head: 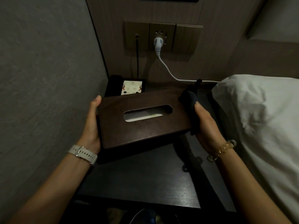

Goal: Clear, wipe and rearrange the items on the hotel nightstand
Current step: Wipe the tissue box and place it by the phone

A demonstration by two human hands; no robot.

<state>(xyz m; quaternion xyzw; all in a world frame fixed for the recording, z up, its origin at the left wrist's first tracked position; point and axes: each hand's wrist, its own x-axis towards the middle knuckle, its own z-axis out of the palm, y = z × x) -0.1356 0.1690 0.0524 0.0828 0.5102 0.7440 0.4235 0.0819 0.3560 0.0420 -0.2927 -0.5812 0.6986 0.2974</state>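
Note:
A dark wooden tissue box (142,131) with an oval slot on top is held tilted above the dark nightstand (145,180). My left hand (92,125) grips the box's left end, thumb on its top edge. My right hand (207,123) holds the right end, with a dark cloth (191,97) bunched between palm and box. A black telephone (127,86) with a white card on it sits at the nightstand's back left corner, partly hidden by the box.
A wall panel (162,36) behind holds a white plug (157,43) whose cord runs right towards the bed, and a black cable (137,59) drops to the phone. A white pillow (258,118) borders the right side. A grey wall (45,78) closes the left.

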